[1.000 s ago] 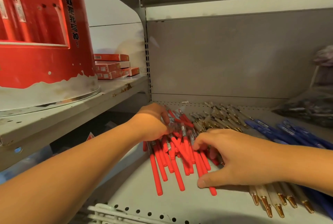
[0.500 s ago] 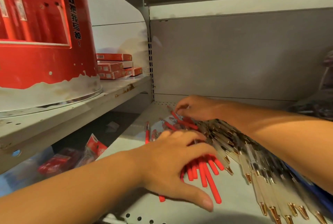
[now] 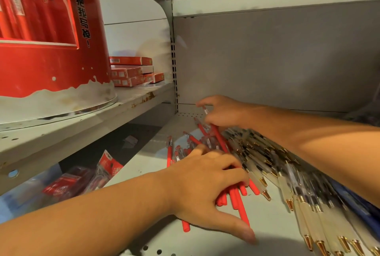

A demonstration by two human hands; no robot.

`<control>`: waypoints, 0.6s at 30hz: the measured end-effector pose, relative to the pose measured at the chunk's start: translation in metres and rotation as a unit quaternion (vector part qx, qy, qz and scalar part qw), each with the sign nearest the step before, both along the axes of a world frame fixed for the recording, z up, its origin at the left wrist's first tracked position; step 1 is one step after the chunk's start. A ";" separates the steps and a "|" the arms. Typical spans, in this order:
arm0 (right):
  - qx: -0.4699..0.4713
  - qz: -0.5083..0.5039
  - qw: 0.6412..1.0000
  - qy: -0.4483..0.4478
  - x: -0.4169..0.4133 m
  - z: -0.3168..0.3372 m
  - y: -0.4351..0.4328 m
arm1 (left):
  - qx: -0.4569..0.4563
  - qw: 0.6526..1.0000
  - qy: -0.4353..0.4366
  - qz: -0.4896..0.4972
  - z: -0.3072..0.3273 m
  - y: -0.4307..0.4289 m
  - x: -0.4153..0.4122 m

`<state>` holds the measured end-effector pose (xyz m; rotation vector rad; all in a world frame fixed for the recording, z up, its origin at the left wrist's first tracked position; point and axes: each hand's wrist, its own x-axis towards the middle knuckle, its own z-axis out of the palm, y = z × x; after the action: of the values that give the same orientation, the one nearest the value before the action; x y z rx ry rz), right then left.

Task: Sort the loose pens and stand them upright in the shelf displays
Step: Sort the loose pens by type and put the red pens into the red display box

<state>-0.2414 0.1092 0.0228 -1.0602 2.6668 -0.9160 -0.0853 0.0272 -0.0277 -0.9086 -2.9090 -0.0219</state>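
Red pens point(image 3: 240, 206) lie heaped on the grey shelf point(image 3: 205, 241), centre frame. Our left hand point(image 3: 205, 190) curls its fingers over their lower ends and our right hand point(image 3: 224, 111) pinches the upper ends, probably to separate them from the clear pens point(image 3: 284, 188) at right.

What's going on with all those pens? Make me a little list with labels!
Place: grey shelf
Left hand: fingers curled over the near ends of the red pens
Right hand: grips red pens at the far end
Beside them: pale pens with gold tips, lying flat
Standing upright: none of these pens
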 end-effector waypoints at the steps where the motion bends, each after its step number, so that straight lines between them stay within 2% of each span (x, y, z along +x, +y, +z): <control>1: -0.019 -0.007 0.999 -0.027 0.001 0.002 0.004 | -0.006 1.000 0.006 0.001 0.000 0.002 0.001; 3: -0.028 -0.024 0.999 -0.028 0.001 0.004 0.010 | -0.016 1.000 0.026 0.004 0.000 0.003 0.002; 6: 0.026 -0.031 0.999 0.031 -0.004 0.004 0.017 | -0.028 0.994 0.102 -0.015 0.002 0.003 0.005; 9: 0.055 -0.022 0.997 0.039 -0.004 0.000 0.020 | -0.023 0.985 0.162 -0.052 0.004 0.007 0.006; 12: 0.086 0.019 0.996 0.016 0.000 -0.004 0.020 | -0.005 0.989 0.138 -0.046 0.001 0.006 0.004; 15: 0.154 0.092 0.982 0.062 0.001 -0.006 0.016 | 0.016 0.996 0.084 -0.018 -0.001 0.002 0.002; 18: 0.105 0.116 0.984 0.081 -0.008 -0.007 0.009 | 0.024 0.999 0.038 -0.008 -0.002 -0.001 0.000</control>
<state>-0.2497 0.1177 0.0162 -1.4068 2.6157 -0.5124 -0.0857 0.0264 -0.0299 -0.9039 -2.8192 -0.0580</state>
